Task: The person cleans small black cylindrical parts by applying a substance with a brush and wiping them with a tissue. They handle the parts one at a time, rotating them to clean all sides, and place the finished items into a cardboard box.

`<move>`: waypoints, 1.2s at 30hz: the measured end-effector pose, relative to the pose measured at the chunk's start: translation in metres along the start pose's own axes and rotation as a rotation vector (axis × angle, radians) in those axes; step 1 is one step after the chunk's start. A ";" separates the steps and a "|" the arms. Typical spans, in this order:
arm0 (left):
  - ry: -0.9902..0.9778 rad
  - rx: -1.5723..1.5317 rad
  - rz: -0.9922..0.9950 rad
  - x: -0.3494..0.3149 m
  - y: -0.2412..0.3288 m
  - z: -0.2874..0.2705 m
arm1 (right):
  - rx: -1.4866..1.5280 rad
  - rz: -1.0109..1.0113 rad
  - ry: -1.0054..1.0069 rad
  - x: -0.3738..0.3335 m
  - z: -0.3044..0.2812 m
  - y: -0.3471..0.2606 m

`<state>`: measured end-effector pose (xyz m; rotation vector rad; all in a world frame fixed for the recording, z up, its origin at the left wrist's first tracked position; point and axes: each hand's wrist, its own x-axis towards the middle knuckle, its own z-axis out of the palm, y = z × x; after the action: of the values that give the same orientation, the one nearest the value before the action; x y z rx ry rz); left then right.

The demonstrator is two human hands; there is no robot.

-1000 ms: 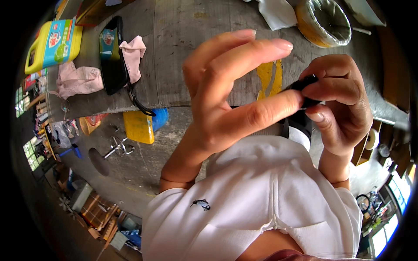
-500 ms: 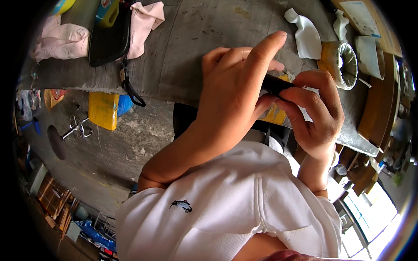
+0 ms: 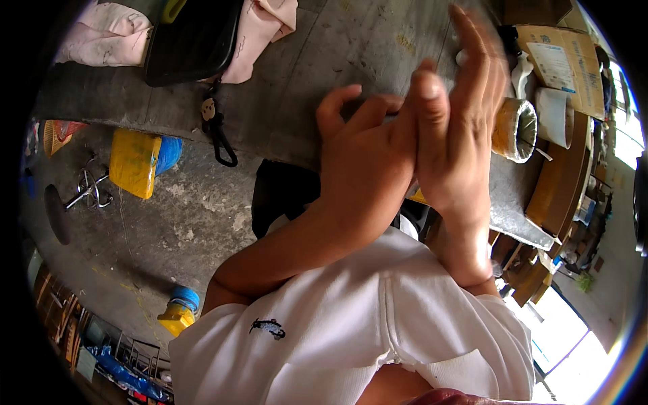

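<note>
My left hand [image 3: 371, 148] is held above the near part of the grey tabletop [image 3: 297, 88], its fingers curled in. What those fingers hold, if anything, is hidden. Against it on the right lies my right hand [image 3: 462, 128], fingers stretched out toward the far side and smeared by motion. The small black thing that was between the hands is out of sight. Left of my hands, a flat black phone-like thing [image 3: 192, 44] with rounded corners rests on the table. A black wrist strap [image 3: 219, 138] with a small charm hangs from it over the edge.
Pink cloth [image 3: 260, 37] lies beside the black thing. To the right stand a yellow silver-lined tub [image 3: 506, 131], a white container [image 3: 555, 118] and a cardboard box [image 3: 567, 67]. A yellow-and-blue stool-like object [image 3: 135, 162] and a dark-seated stool [image 3: 57, 214] are on the floor at left.
My right hand has opened from its grip on the small black thing and swung up against my left hand. My left index finger has folded down. The whole view has shifted slightly.
</note>
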<state>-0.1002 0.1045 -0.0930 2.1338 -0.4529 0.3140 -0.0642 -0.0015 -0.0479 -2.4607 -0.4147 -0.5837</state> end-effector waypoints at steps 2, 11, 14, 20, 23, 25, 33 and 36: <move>0.050 -0.012 -0.006 0.000 -0.002 0.004 | -0.037 0.017 -0.067 -0.001 -0.001 -0.001; 0.193 0.015 -0.011 -0.011 0.006 0.003 | -0.167 0.120 -0.236 -0.019 -0.004 -0.002; 0.087 -0.020 -0.041 -0.009 0.005 0.000 | -0.145 0.147 -0.289 -0.014 -0.008 0.006; 0.033 -0.211 -0.031 -0.011 0.019 -0.012 | -0.775 0.462 0.024 -0.079 0.051 -0.020; 0.139 -0.028 0.005 -0.026 0.000 0.013 | -0.086 0.132 0.095 -0.025 0.033 -0.028; 0.040 -0.029 -0.020 -0.021 0.006 0.000 | 0.247 0.022 0.092 -0.009 0.007 -0.027; -0.177 -1.091 -0.334 -0.002 0.009 -0.036 | -0.316 0.028 -0.083 -0.014 -0.042 0.021; -0.249 -1.263 -0.314 0.007 0.012 -0.045 | -0.450 0.082 -0.075 -0.025 -0.031 0.030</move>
<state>-0.1017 0.1339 -0.0561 0.9603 -0.3055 -0.3628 -0.0832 -0.0473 -0.0509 -2.9202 -0.2257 -0.6031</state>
